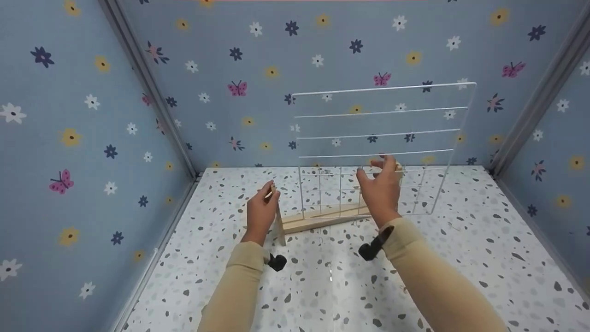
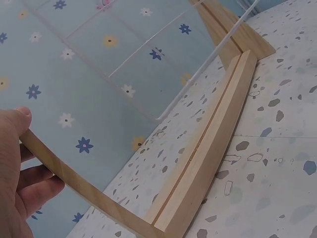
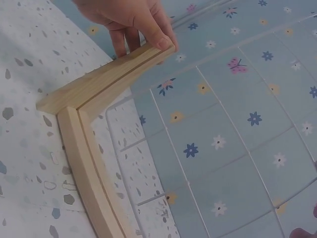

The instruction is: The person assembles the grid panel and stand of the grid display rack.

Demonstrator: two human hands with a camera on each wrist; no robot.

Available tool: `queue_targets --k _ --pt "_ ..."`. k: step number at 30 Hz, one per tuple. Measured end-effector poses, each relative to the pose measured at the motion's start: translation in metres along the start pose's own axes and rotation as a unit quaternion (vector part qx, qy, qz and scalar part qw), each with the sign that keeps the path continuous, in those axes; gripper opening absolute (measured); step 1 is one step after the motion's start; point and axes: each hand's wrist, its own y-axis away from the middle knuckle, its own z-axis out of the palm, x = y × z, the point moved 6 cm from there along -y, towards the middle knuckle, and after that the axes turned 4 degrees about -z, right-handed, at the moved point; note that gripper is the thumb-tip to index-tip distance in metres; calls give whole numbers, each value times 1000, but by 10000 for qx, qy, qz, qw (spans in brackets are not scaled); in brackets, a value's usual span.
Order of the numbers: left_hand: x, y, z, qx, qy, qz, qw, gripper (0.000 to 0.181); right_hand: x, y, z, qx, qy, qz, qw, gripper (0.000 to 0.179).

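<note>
A wooden frame has a grooved base bar (image 1: 322, 223) on the floor and an upright side piece at each end. My left hand (image 1: 262, 214) pinches the upper end of the left side piece (image 2: 81, 188), thumb on one face and fingers on the other. At the far end, my right hand (image 3: 131, 20) holds the top of the grooved right side piece (image 3: 106, 82), mostly hidden behind that hand in the head view. A white wire grid panel (image 1: 385, 89) stands upright between the side pieces, its lower edge close to the base bar.
Speckled white flooring (image 1: 313, 286) lies under the frame. Flowered blue walls (image 1: 276, 46) rise at the back and both sides, with grey metal strips (image 1: 147, 87) at the corners. Each wrist wears a black camera (image 1: 277, 263) on a strap.
</note>
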Motion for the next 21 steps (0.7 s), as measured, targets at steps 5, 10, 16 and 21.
queue_targets --k 5,10,16,21 --pt "2 1 2 -20 -27 35 10000 47 -5 -4 -3 -15 78 79 9999 66" --pt "2 2 4 -9 -51 62 10000 46 -10 -8 -5 -16 197 137 9997 68" --pt "2 2 7 -48 -95 27 9999 46 -17 -14 -7 100 155 36 9998 68" --pt "4 3 8 -156 -67 97 9998 47 -25 -17 -10 219 76 -34 9997 67"
